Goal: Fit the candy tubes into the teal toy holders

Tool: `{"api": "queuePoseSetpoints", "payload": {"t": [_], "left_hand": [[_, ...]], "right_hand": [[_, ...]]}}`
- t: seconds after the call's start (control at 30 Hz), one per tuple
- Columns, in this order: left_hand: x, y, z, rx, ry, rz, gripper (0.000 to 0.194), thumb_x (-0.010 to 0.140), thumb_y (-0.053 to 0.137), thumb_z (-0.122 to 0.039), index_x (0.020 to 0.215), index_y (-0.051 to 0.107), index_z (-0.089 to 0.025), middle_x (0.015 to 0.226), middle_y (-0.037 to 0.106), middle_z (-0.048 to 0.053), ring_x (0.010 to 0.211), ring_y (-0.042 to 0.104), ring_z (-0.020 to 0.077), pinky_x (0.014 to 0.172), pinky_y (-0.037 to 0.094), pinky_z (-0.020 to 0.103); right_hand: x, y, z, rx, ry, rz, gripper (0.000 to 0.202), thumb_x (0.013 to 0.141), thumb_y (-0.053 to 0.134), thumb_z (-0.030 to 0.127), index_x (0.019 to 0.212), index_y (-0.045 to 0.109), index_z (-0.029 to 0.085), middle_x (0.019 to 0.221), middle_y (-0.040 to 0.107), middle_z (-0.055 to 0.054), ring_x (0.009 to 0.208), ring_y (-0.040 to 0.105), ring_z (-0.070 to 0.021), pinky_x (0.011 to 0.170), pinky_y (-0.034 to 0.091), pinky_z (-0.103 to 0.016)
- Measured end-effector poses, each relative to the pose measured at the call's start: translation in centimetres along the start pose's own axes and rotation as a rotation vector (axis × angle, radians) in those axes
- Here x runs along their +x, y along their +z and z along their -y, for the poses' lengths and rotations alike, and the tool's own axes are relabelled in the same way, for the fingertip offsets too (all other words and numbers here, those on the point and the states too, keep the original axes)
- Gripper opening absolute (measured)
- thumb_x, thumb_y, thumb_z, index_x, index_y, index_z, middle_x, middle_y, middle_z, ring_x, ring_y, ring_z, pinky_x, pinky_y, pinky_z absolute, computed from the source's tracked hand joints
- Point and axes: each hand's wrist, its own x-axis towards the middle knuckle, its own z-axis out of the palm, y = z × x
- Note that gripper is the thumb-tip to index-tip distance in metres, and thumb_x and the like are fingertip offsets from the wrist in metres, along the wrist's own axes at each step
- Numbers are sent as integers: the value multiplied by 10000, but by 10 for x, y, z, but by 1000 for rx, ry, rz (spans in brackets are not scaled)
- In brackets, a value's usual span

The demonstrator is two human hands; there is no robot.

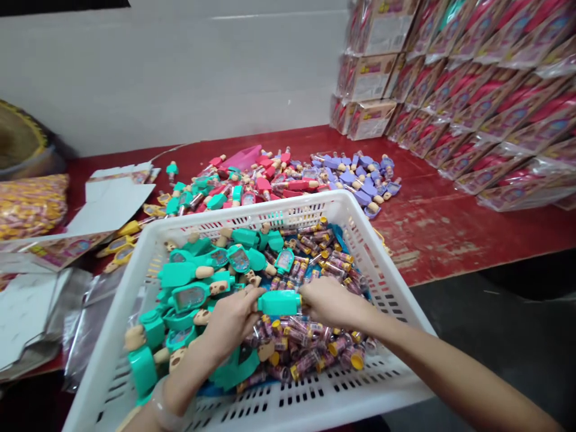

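Over the white plastic basket (396, 300), both my hands meet at a teal plastic toy piece (279, 303) held sideways. My left hand (234, 312) is closed around its left end, where a tan knob partly shows. My right hand (326, 300) is closed at the opposite end; its fingertips hide whatever they pinch there. Teal toy pieces (180, 275) with tan spotted knobs fill the basket's left side. Small clear tubes (306, 363) with yellow caps and pinkish contents lie on the right, below and around my right hand.
Behind the basket, red and purple toy pieces (362, 180) lie heaped on the red table (432, 222). Wrapped boxes (508, 114) are stacked at right. Flattened card (112, 198) and a bag of small yellow-and-pink items (33, 198) lie at left.
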Motion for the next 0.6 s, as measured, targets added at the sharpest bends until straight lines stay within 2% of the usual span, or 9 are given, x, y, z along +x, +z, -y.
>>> {"api": "queuePoseSetpoints", "payload": {"t": [0.1, 0.17, 0.23, 0.33, 0.4, 0.47, 0.53, 0.6], "left_hand": [[-2, 0, 3, 170, 119, -97, 455, 776, 429, -47, 1177, 596, -182, 1031, 654, 82, 950, 604, 204, 824, 465, 287], [-2, -5, 1, 173, 95, -155, 450, 794, 418, -50, 1182, 603, -183, 1049, 655, 84, 996, 593, 215, 867, 449, 305], [-1, -12, -3, 80, -18, -158, 418, 809, 442, -93, 1176, 610, -201, 1066, 657, 65, 994, 593, 217, 850, 450, 295], [2, -21, -6, -208, -189, 3, 303, 816, 510, -216, 1082, 650, -175, 925, 679, 25, 843, 614, 197, 686, 463, 239], [2, -22, -5, -319, -205, 77, 260, 820, 523, -254, 1015, 663, -152, 830, 670, 9, 762, 605, 176, 624, 451, 220], [2, -18, -1, -227, -154, 15, 269, 809, 519, -195, 1042, 650, -165, 867, 669, 17, 797, 606, 177, 672, 460, 235], [2, -13, 3, -16, -63, -84, 364, 775, 511, -97, 1106, 628, -194, 936, 667, 39, 876, 609, 191, 763, 469, 270], [2, -10, 6, 164, 12, -134, 437, 745, 502, -33, 1128, 622, -206, 964, 661, 62, 927, 607, 211, 809, 468, 302]], "right_hand": [[0, -4, -4, 200, -113, 165, 202, 735, 660, 356, 826, 674, 175, 738, 685, -37, 683, 633, -172, 498, 323, -214], [2, -5, -5, 205, -103, 138, 208, 758, 649, 374, 831, 666, 180, 728, 675, -23, 670, 619, -161, 508, 325, -215], [2, -5, -3, 69, -40, -49, 150, 802, 606, 289, 882, 650, 170, 794, 682, -49, 731, 615, -181, 579, 359, -239], [-1, -4, 4, -192, -5, -403, 192, 846, 493, 117, 991, 620, 132, 957, 666, -129, 876, 589, -223, 736, 384, -307], [-3, -3, 8, -273, 1, -471, 226, 853, 449, 70, 999, 615, 118, 960, 656, -148, 887, 582, -236, 757, 376, -328], [-2, -2, 7, -229, 56, -351, 176, 862, 473, 112, 946, 627, 126, 861, 665, -125, 801, 601, -231, 674, 368, -303], [2, 1, 4, -70, 75, -122, 144, 858, 554, 267, 840, 638, 151, 746, 657, -80, 700, 605, -213, 575, 330, -264], [7, 2, -2, 122, 22, 87, 307, 803, 618, 467, 729, 629, 170, 665, 630, -41, 621, 585, -183, 513, 289, -240]]}}
